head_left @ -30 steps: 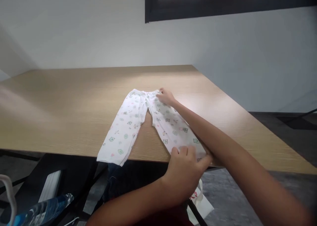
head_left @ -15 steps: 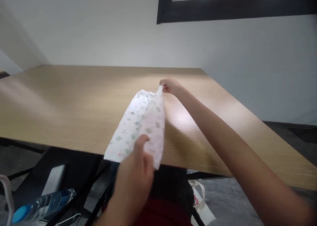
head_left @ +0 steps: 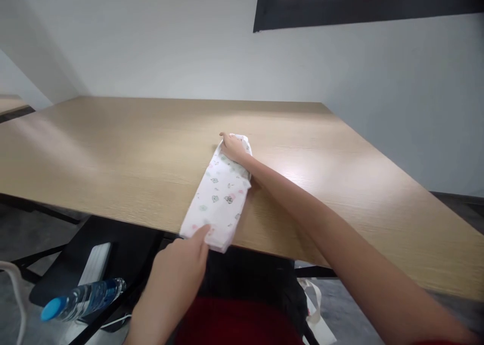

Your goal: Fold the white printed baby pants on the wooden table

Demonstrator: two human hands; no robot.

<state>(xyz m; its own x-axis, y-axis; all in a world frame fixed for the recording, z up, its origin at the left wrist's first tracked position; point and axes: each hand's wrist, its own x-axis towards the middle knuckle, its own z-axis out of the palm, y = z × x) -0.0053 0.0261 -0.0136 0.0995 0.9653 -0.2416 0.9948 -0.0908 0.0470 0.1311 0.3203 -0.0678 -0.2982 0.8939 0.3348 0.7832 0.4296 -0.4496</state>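
A white cloth garment (head_left: 217,196), printed with small animals, leaves and pink spots, lies folded into a narrow strip. It looks like small trousers with a gathered waist. Its near end reaches just past the table's front edge. There my left hand (head_left: 177,269) pinches the near end, thumb on top and the other fingers hidden underneath. Over the gathered far end rests my right hand (head_left: 233,148), its thumb stretched out to the left and its fingers lying on the cloth.
The garment lies on a light wooden table (head_left: 124,148) against a white wall. Below its front edge, at left, are a water bottle (head_left: 85,298) with a blue cap and a white flat object (head_left: 96,263) on a black chair. A white bag (head_left: 317,317) is at lower right.
My right hand has carried the garment's right side over to the left and down, so the cloth is narrower. My left hand has moved left and come onto the near end.
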